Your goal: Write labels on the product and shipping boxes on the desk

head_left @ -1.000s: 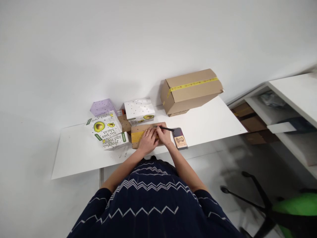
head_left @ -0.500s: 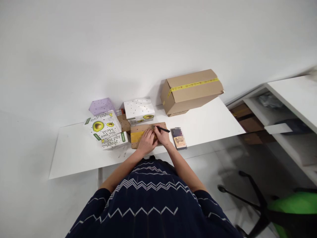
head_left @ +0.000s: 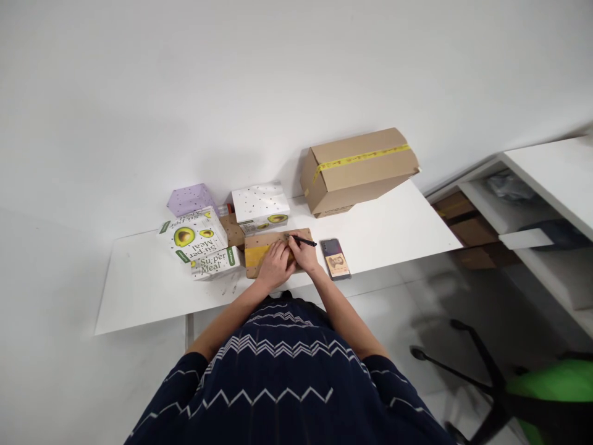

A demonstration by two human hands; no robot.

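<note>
A black pen (head_left: pixel 306 241) is gripped between the fingers of the right hand (head_left: pixel 303 254), and its tip is directed at the top of a small brown box (head_left: pixel 262 240); whether the cardboard is touched by it cannot be told. The box is placed near the front edge of the white bench (head_left: pixel 139 281), and its top is marked by a yellow band (head_left: pixel 255 256). On that top the left hand (head_left: pixel 276 264) is laid palm down, its fingers extended, just beside the right. A phone (head_left: pixel 335 256) is set down just to the right of the box. To the left, two Super Meal boxes (head_left: pixel 197 246) are grouped. Behind, a white spotted box (head_left: pixel 260 203) and a large carton (head_left: pixel 365 162) are placed by the wall (head_left: pixel 278 80).
</note>
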